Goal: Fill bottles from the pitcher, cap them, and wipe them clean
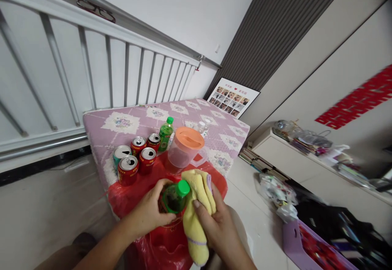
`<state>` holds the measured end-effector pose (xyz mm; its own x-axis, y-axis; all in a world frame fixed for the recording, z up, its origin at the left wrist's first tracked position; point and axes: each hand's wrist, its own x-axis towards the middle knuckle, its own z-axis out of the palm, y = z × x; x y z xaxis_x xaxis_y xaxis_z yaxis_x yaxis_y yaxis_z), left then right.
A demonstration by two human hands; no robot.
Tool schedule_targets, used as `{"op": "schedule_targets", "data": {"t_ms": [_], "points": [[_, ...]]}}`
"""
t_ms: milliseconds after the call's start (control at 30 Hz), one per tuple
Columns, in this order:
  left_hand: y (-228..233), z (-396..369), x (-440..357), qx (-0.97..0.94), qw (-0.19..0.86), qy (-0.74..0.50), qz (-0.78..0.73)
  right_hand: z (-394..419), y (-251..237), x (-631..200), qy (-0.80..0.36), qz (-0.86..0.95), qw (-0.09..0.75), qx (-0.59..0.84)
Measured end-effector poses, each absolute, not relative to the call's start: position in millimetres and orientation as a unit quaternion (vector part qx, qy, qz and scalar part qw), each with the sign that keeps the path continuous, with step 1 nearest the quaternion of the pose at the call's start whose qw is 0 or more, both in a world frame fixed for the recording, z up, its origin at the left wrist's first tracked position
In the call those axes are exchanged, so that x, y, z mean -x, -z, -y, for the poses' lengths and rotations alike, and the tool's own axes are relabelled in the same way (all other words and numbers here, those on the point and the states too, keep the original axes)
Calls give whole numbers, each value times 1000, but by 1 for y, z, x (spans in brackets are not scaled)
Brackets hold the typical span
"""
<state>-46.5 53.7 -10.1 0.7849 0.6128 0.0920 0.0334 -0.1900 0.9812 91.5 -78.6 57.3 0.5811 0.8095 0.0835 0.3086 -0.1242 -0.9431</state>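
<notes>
My left hand [153, 208] is wrapped round a green plastic bottle [174, 199] with a bright green cap, tilted a little above the red plastic sheet [122, 198]. In my right hand [217, 221] is a folded yellow cloth [196, 217] with a lilac edge, its upper part against the bottle's neck. Just beyond stands a clear pitcher [179, 155] with an orange lid. To the left are several opened drink cans, such as a red can [128, 172] and a teal can [121, 152]. A second green bottle [166, 133] stands upright behind them.
The table has a purple flowered cloth [122, 123]. Small clear bottles [201, 127] stand behind the pitcher. A radiator [119, 65] runs along the wall, with glasses [96, 10] on top. On the floor at right are plastic bags [277, 192] and a purple crate [290, 237].
</notes>
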Motion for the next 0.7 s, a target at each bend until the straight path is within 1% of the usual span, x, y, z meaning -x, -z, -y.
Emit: {"op": "schedule_targets", "data": {"t_ms": [67,233,333,433,533,700], "points": [[9,-56,47,-732,603,-242,-206,77,-59,-91,-231,405,523,714],[8,-58,49,-726,617,-246,-178,72,-31,-93,-332,383,499,703],[7,-61,50,-735,602,-267,-164,71,-13,-96,-321,419,453,719],[8,-64,52,-750,577,-284,-153,70,-8,-98,-325,436,424,724],[13,-68,53,-739,596,-269,-165,70,-17,-100,-327,424,443,719],[22,-71,52,-684,656,-258,-187,71,-50,-98,-307,365,527,704]]}}
